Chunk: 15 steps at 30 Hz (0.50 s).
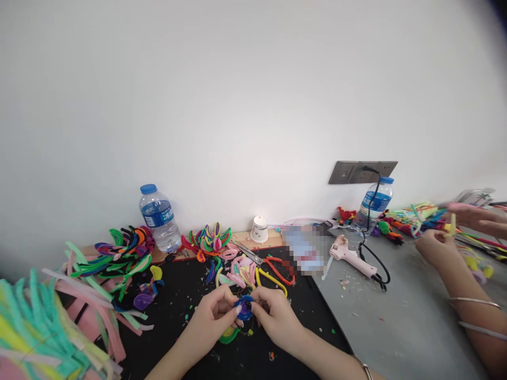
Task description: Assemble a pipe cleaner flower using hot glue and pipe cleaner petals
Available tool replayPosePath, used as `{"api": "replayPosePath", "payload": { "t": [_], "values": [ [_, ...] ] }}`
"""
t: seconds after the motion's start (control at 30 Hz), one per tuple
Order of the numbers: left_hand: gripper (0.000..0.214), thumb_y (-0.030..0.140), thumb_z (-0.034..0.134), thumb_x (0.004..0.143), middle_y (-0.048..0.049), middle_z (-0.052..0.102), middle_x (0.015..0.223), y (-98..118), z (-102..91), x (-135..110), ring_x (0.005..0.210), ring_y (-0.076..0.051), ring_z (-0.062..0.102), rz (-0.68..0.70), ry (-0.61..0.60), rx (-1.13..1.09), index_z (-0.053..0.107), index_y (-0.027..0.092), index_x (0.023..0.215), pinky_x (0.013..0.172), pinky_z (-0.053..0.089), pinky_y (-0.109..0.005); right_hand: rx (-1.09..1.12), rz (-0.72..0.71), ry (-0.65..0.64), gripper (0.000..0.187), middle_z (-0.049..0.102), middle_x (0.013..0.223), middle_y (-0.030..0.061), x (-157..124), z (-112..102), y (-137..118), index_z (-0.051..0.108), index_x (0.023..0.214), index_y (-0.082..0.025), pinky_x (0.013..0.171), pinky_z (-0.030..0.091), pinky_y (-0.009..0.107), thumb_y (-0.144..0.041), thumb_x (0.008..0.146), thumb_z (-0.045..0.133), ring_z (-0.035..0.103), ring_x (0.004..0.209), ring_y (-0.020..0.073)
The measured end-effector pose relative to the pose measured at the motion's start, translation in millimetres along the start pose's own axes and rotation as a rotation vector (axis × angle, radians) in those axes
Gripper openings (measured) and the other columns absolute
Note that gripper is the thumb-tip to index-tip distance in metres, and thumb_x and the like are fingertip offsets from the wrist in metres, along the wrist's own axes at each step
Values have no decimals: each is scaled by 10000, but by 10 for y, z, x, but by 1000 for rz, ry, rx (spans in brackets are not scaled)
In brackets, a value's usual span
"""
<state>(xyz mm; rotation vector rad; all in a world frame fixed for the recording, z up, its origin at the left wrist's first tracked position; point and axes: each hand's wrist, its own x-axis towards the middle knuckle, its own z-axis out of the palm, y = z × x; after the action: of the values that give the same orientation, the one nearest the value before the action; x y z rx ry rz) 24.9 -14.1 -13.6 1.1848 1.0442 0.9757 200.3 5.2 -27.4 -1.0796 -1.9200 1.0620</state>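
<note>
Between my two hands is a small blue and purple pipe-cleaner piece [244, 307] with a black spot on it. My left hand [214, 319] pinches its left side with thumb and fingers. On the other side, the fingertips of my right hand [277, 316] are closed on it. Just below my left fingers a green and yellow pipe-cleaner piece [228, 336] lies on the black mat [178, 338]. Beyond my hands sit pink pipe-cleaner loops [242, 272] and scissors with red and yellow handles [279, 272].
Colourful pipe-cleaner strips [43, 322] are heaped at left. Water bottles [160, 219] [374, 206] stand along the wall, with a lit candle [259, 229] between. A pink glue gun [352, 258] with a black cord lies right. Another person's hands [439, 245] work at far right.
</note>
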Motion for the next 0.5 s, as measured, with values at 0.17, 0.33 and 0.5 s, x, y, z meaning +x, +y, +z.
{"api": "replayPosePath", "payload": {
  "t": [0.17, 0.33, 0.5],
  "values": [
    [342, 419, 731, 688, 37, 586, 658, 5, -4, 1, 608, -165, 654, -5, 1, 22, 467, 203, 666, 583, 499, -262, -21, -1, -7, 155, 489, 523, -49, 2, -18, -27, 582, 691, -181, 496, 339, 213, -122, 814, 508, 463, 481, 111],
    [333, 386, 736, 691, 40, 578, 672, 3, -6, -2, 595, -152, 652, -4, -7, 12, 462, 198, 663, 571, 492, -247, -25, -4, -7, 155, 494, 524, -48, 0, -17, -23, 584, 692, -179, 489, 331, 210, -110, 809, 508, 458, 477, 108],
    [297, 326, 725, 710, 50, 572, 657, -3, -7, 4, 592, -143, 647, 0, -8, -9, 461, 197, 666, 571, 489, -241, -29, -11, -11, 160, 491, 543, -46, -7, -18, -23, 567, 686, -177, 498, 330, 209, -102, 807, 497, 463, 488, 105]
  ]
}}
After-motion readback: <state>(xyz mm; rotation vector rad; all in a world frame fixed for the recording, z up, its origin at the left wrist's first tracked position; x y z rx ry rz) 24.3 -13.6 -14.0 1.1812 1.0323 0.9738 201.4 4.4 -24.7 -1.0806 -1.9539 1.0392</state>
